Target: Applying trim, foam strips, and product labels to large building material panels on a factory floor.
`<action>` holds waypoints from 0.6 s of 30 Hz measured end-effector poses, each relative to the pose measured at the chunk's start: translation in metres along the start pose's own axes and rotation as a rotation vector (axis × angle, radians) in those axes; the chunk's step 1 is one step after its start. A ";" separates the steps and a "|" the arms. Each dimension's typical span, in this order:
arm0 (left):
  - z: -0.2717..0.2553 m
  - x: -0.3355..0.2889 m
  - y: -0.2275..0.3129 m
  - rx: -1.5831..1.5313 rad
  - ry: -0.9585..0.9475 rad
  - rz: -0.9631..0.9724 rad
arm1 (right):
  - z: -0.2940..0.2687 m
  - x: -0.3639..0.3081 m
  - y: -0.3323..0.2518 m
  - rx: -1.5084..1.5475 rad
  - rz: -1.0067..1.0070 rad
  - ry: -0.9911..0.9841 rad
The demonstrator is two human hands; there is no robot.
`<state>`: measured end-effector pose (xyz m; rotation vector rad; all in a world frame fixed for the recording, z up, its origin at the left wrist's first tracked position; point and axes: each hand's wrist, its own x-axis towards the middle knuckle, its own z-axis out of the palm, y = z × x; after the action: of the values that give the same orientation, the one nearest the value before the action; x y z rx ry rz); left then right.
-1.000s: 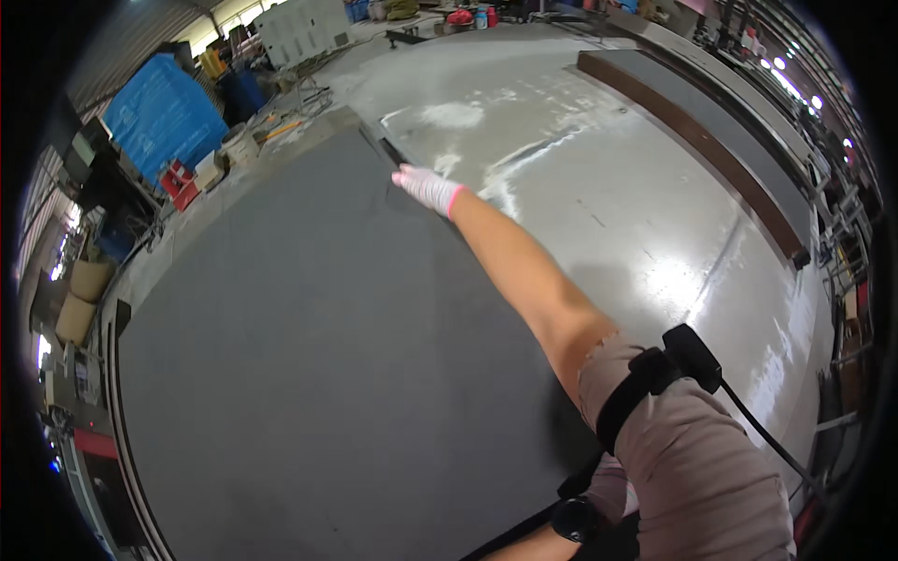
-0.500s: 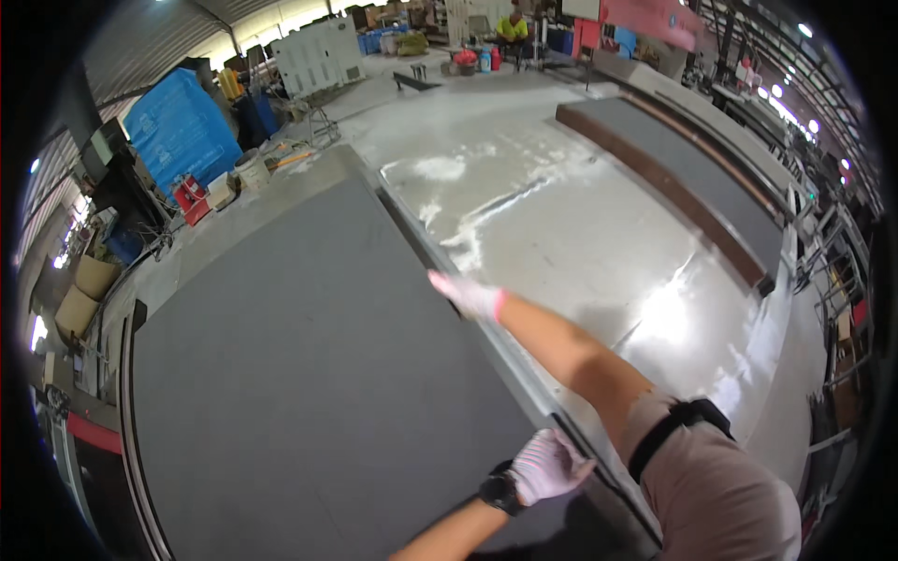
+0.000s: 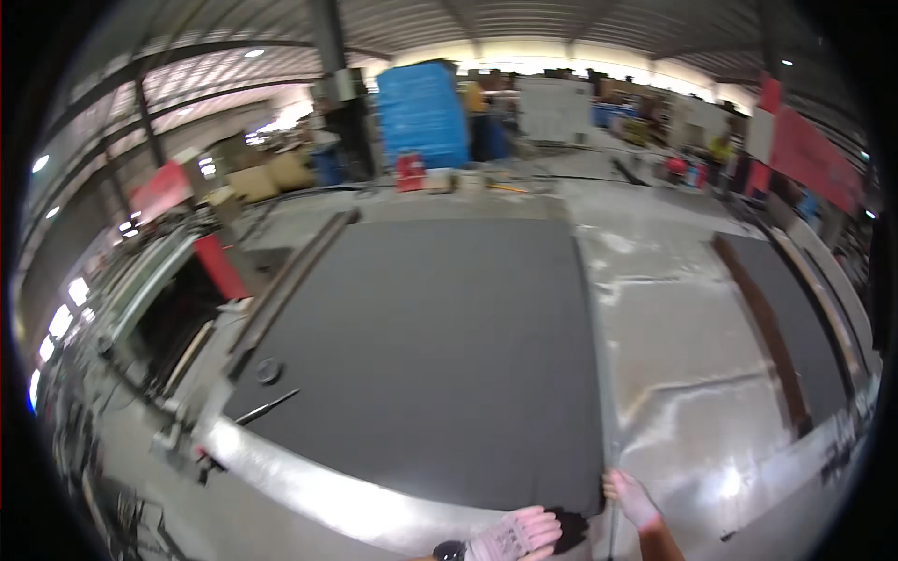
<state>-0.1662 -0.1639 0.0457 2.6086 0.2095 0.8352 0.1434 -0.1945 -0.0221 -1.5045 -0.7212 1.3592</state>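
A large flat dark grey sheet (image 3: 421, 346) covers the work surface in front of me. Just off its near edge, by the right corner, lies my left hand (image 3: 524, 535) in a pale striped glove, fingers stretched out, with a black watch at the wrist. My right hand (image 3: 633, 500), gloved too, is at the sheet's near right corner. Its fingertips are closed at the edge, where a thin dark line runs down towards me; what they pinch is too small to make out. A dark shadow falls beside the left fingers.
On the sheet's left corner rest a round dark disc (image 3: 269, 371) and a slim dark tool (image 3: 267, 408). Shiny metal (image 3: 318, 477) borders the near side. A brown-edged panel (image 3: 772, 327) stands to the right. Blue-wrapped goods (image 3: 423, 117) and a red box (image 3: 410, 173) are at the back.
My view has swung left and up. The right hand, earlier stretched far along the sheet's right edge, is now at the near corner. My left hand has left that edge, its fingers now straightened.
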 end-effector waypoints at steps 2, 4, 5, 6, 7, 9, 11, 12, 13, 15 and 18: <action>-0.023 -0.076 0.024 -0.039 -0.064 -0.322 | 0.023 -0.051 -0.021 -0.219 -0.129 0.182; -0.073 -0.111 0.061 -0.193 0.033 -0.700 | 0.061 -0.110 -0.028 -0.140 -0.501 0.339; -0.099 -0.129 0.076 -0.354 0.091 -0.994 | 0.019 -0.084 0.021 0.001 -0.388 0.336; -0.123 -0.151 0.079 -0.110 0.308 -0.948 | -0.019 -0.061 0.066 0.160 -0.281 0.341; -0.144 -0.173 0.071 0.129 0.508 -0.880 | -0.060 -0.039 0.112 0.318 -0.181 0.371; -0.190 -0.229 0.068 0.089 0.670 -1.251 | 0.091 -0.108 0.020 0.140 -0.376 0.541; -0.228 -0.292 0.035 0.073 0.843 -1.403 | 0.154 -0.120 -0.002 0.006 -0.525 0.373; -0.252 -0.314 0.021 0.052 0.908 -1.423 | 0.194 -0.127 -0.016 -0.038 -0.543 0.334; -0.280 -0.334 0.005 0.031 0.973 -1.442 | 0.235 -0.133 -0.027 -0.032 -0.547 0.340; -0.330 -0.383 -0.041 0.043 1.039 -1.239 | 0.318 -0.134 -0.046 -0.275 -0.681 0.147; -0.406 -0.457 -0.121 0.030 1.017 -1.109 | 0.449 -0.112 -0.048 -0.511 -0.888 0.037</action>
<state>-0.7768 -0.0402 0.0585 1.3839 1.6866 1.4950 -0.3050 -0.1610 0.0974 -1.2959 -1.5583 0.4820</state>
